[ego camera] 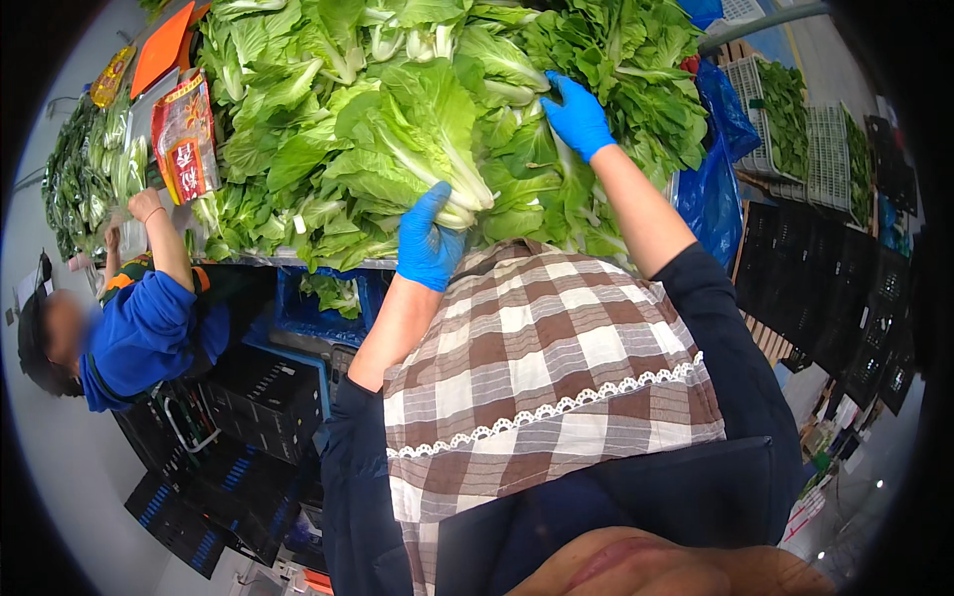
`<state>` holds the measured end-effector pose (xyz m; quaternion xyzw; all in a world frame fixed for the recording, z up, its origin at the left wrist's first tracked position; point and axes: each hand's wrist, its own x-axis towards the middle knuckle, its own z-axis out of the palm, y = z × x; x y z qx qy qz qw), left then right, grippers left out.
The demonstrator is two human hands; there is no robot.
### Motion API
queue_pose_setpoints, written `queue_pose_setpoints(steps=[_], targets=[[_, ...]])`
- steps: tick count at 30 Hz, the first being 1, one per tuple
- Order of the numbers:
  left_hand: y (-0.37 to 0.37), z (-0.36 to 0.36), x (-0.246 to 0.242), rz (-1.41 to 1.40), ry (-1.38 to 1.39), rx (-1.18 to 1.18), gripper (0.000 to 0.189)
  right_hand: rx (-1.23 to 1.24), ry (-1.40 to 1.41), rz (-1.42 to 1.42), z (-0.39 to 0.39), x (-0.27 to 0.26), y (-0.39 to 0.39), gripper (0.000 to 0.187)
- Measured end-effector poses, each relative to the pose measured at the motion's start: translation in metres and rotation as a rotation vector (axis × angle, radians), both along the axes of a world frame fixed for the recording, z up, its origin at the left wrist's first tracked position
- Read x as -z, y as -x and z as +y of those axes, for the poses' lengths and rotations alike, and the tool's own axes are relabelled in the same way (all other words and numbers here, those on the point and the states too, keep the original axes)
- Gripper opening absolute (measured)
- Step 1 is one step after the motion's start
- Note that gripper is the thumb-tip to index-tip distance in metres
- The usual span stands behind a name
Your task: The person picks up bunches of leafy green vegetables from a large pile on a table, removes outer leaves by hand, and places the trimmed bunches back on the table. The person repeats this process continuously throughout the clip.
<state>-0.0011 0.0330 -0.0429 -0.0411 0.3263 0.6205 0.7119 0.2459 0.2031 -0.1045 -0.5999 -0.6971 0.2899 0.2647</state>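
Note:
My left hand [431, 242], in a blue glove, is closed around the pale stem ends of some leafy greens [425, 134], whose broad leaves fan out away from me. My right hand [577, 115], also gloved in blue, reaches onto the heap to the right, its fingertips at the white stem base of another leafy green [507, 63]. Whether those fingers grip it cannot be told. A deep pile of loose leafy greens [291, 149] spreads under and around both hands, up to the table's metal edge [373, 262] in front of my checked apron.
A co-worker in blue [149, 328] handles bagged greens at the left, beside a red printed bag [184, 138] and an orange board [162, 48]. Below the table is a blue-lined crate [287, 305]. Black crates [261, 402] stand lower left; white crates [827, 160] of greens stand right.

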Motion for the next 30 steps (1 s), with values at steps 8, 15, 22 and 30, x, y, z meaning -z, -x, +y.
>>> queue_pose_setpoints(steps=[8, 15, 22, 30], targets=[[-0.004, 0.002, -0.003, -0.013, -0.024, 0.036, 0.046, 0.236, 0.458, 0.516, 0.002, -0.034, 0.011, 0.043], [-0.004, 0.004, -0.003, 0.047, -0.018, 0.014, 0.045, 0.114, 0.512, 0.465, -0.002, -0.039, 0.020, 0.032], [0.000, 0.008, -0.008, 0.029, -0.030, -0.017, 0.044, 0.001, 0.712, 0.870, -0.027, -0.057, 0.009, 0.030], [0.005, 0.015, -0.019, 0.103, -0.057, -0.056, 0.039, 0.079, 0.507, 1.219, -0.060, -0.099, 0.008, 0.035]])
